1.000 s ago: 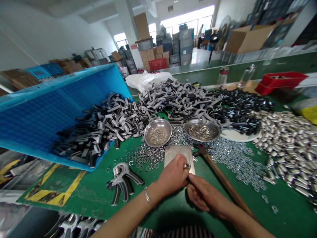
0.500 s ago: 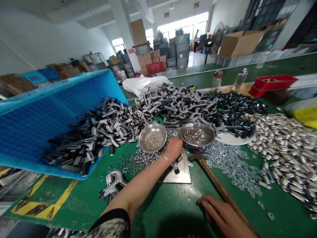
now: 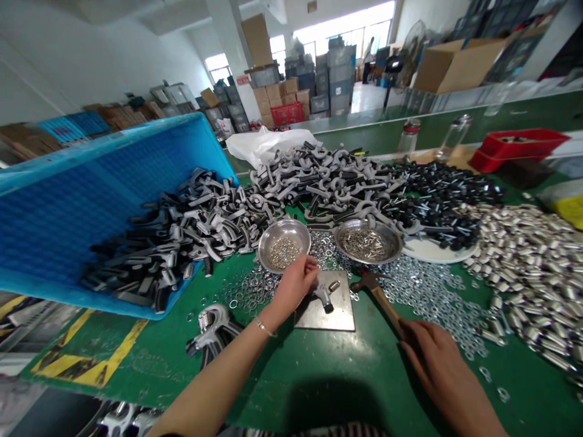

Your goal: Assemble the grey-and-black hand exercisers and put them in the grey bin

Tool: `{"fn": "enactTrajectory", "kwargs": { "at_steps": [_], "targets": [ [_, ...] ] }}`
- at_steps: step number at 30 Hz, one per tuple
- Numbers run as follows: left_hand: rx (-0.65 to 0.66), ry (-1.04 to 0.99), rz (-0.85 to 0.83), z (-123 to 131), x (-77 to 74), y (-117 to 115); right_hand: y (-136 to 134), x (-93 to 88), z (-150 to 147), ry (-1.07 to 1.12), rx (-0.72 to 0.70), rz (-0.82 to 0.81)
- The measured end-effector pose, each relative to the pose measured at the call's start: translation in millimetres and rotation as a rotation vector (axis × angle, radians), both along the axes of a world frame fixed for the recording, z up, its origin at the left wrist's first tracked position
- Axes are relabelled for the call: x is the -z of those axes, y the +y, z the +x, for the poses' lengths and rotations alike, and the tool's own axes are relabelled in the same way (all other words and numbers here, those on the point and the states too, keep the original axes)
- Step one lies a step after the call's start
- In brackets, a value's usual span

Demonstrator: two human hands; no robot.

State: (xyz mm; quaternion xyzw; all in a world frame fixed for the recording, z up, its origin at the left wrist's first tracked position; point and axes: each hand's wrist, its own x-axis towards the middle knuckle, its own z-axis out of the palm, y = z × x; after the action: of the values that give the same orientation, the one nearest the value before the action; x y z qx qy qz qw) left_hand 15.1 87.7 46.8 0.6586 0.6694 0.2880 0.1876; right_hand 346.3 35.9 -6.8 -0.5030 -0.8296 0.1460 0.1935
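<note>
My left hand (image 3: 295,284) is closed over the left edge of a small metal plate (image 3: 339,317), fingertips pinched together; whatever they hold is hidden. Beside those fingers, a grey metal part with a black tip (image 3: 324,297) lies on the plate, next to a short silver cylinder (image 3: 334,286). My right hand (image 3: 439,358) is wrapped round the wooden handle of a hammer (image 3: 385,306), whose head rests on the table right of the plate. Just beyond are a metal bowl of tiny parts (image 3: 285,246) and a metal bowl of small pins (image 3: 368,241).
A blue crate (image 3: 113,182) of grey-and-black parts lies tipped at left. More such parts (image 3: 328,182) are heaped behind the bowls. Washers (image 3: 428,291) and silver cylinders (image 3: 523,261) spread to the right. A spring-fitted part (image 3: 212,331) lies at front left.
My left hand has drawn back from between the bowls to the plate's left edge. My right hand has moved from beside the hammer onto its handle. The view has shifted slightly.
</note>
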Motion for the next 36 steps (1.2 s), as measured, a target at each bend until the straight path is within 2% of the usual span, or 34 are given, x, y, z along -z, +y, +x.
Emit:
{"fn": "enactTrajectory", "kwargs": {
  "at_steps": [2, 3, 7, 9, 13, 19, 20, 24, 25, 27, 30, 33, 36],
  "targets": [
    [-0.04, -0.218, -0.012, -13, 0.3, -21, 7, 0.1, -4, 0.048, 0.03, -0.068],
    [-0.043, -0.248, -0.009, -17, 1.3, -28, 11, -1.3, -7, 0.068, 0.04, -0.134],
    [0.012, -0.168, -0.006, -11, 7.5, -31, 33, -19.6, -17, 0.122, 0.037, -0.548],
    [0.025, -0.038, -0.054, -3, 9.7, -23, 38, -33.1, -21, 0.174, 0.029, -0.639],
    [-0.021, 0.306, -0.13, 9, 12.3, -9, 31, -51.7, -22, 0.279, 0.053, -0.603],
    [0.018, 0.408, -0.154, 13, 14.5, -3, 13, -49.6, -19, 0.301, 0.053, -0.572],
    [0.063, 0.428, -0.138, 13, 13.7, -1, 12, -48.5, -19, 0.313, 0.05, -0.583],
    [0.388, 0.526, -0.009, 9, 7.5, 1, 16, -48.5, -16, 0.298, 0.005, -0.68],
    [0.404, 0.535, 0.014, 8, 6.5, -2, 18, -50.3, -16, 0.267, -0.025, -0.664],
    [0.29, 0.494, 0.03, 7, 7.4, -11, 23, -56.9, -16, 0.224, -0.097, -0.559],
    [0.085, 0.331, 0.01, 12, 17.9, -33, 26, -72.0, -25, 0.232, -0.173, -0.398],
    [0.033, 0.185, -0.032, 18, 31.4, -48, 31, -82.0, -47, 0.207, -0.221, -0.333],
    [0.045, 0.128, -0.048, 19, 37.2, -49, 42, -74.8, -61, 0.087, -0.285, -0.418]
  ]
}}
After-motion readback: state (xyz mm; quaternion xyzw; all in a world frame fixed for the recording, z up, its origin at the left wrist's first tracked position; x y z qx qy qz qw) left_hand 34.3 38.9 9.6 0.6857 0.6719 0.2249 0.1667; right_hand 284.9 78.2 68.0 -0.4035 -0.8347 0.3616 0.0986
